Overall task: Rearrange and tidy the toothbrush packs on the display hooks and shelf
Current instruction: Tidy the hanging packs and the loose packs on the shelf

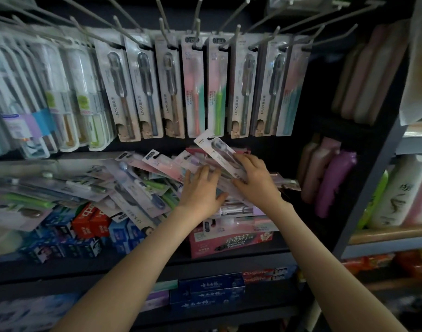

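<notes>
Carded toothbrush packs [133, 178] lie mostly heaped on the shelf [133, 265], centre frame, below stocked hooks [166, 35]; right grip [253, 178] pinches one pack [214, 146], left grip [202, 190] lies spread on the others: tidying judged barely begun.

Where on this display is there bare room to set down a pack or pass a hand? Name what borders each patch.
Bare: the dark gap between the rightmost hanging pack and the pink bottles; the shelf strip before the toothpaste boxes. Crowded: the loose pile and hooks.
</notes>
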Motion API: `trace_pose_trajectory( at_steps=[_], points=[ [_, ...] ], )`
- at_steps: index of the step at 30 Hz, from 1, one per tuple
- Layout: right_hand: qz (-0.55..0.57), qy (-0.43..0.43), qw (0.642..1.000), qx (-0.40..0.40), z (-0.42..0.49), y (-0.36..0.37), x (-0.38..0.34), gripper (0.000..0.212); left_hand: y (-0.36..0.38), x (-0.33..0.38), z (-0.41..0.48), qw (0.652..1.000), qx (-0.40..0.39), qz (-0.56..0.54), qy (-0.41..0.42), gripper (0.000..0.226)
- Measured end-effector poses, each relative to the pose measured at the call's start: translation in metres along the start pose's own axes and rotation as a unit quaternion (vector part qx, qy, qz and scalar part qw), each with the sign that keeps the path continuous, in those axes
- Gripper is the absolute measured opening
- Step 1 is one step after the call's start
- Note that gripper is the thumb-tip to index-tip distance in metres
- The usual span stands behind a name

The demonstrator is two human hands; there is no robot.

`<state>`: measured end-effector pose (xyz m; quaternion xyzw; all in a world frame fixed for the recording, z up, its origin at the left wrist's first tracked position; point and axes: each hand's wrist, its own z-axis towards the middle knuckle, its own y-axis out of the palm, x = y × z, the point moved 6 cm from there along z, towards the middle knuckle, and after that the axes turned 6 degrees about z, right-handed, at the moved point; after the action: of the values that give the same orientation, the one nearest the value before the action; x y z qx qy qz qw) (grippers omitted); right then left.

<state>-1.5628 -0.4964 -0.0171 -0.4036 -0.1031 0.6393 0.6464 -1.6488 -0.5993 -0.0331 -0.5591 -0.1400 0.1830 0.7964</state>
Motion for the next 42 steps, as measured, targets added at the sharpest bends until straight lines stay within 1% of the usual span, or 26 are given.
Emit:
trace_pose_trajectory(
  at_steps=[2,4,6,8,10,12,15,18,20,22,25,30,32,34,37,40,42],
  points=[
    [0.0,-0.006,1.0,0.006,0.003,0.002,-0.007,0.063,-0.007,-0.004,-0.002,1.0,0.01,-0.006,0.0,0.069],
    [0.004,-0.018,1.0,0.018,0.009,0.003,-0.017,0.064,-0.021,-0.013,-0.004,0.999,0.04,-0.014,-0.005,0.065],
    [0.017,-0.032,0.999,0.036,0.016,0.002,-0.029,0.065,-0.043,-0.026,-0.008,0.994,0.101,-0.028,-0.016,0.06],
    [0.033,-0.056,0.996,0.053,0.029,0.0,-0.049,0.067,-0.072,-0.045,-0.013,0.981,0.185,-0.041,-0.042,0.053],
    [0.031,-0.086,0.995,0.049,0.046,0.003,-0.072,0.07,-0.1,-0.066,-0.019,0.962,0.26,-0.04,-0.067,0.046],
    [0.022,-0.126,0.991,0.034,0.063,0.008,-0.1,0.072,-0.12,-0.086,-0.022,0.945,0.315,-0.034,-0.086,0.04],
    [0.009,-0.182,0.983,0.02,0.088,0.017,-0.138,0.074,-0.141,-0.113,-0.029,0.926,0.351,-0.054,-0.127,0.037],
    [-0.006,-0.23,0.973,0.025,0.108,0.025,-0.172,0.074,-0.152,-0.138,-0.039,0.912,0.369,-0.074,-0.165,0.045],
    [-0.007,-0.242,0.97,0.037,0.12,0.029,-0.191,0.075,-0.158,-0.15,-0.041,0.91,0.373,-0.069,-0.166,0.054],
    [0.0,-0.223,0.973,0.058,0.13,0.034,-0.203,0.077,-0.165,-0.157,-0.04,0.917,0.361,-0.067,-0.156,0.062],
    [0.011,-0.198,0.976,0.09,0.137,0.042,-0.215,0.078,-0.17,-0.166,-0.036,0.927,0.33,-0.094,-0.152,0.072],
    [0.041,-0.088,0.993,0.064,0.151,0.058,-0.212,0.076,-0.172,-0.178,-0.032,0.937,0.296,-0.084,-0.163,0.073],
    [0.043,-0.059,0.996,0.053,0.159,0.062,-0.213,0.076,-0.168,-0.178,-0.029,0.944,0.281,-0.08,-0.151,0.072],
    [0.033,-0.049,0.998,0.03,0.165,0.066,-0.216,0.074,-0.164,-0.177,-0.024,0.95,0.27,-0.08,-0.132,0.071],
    [0.016,-0.056,0.998,0.016,0.166,0.067,-0.21,0.061,-0.156,-0.174,-0.013,0.957,0.254,-0.068,-0.121,0.07],
    [0.007,-0.06,0.995,0.077,0.157,0.052,-0.185,0.054,-0.145,-0.168,-0.001,0.966,0.22,-0.06,-0.118,0.071],
    [0.0,-0.046,0.991,0.125,0.151,0.036,-0.158,0.054,-0.139,-0.162,0.006,0.968,0.218,-0.036,-0.119,0.069]
  ],
)
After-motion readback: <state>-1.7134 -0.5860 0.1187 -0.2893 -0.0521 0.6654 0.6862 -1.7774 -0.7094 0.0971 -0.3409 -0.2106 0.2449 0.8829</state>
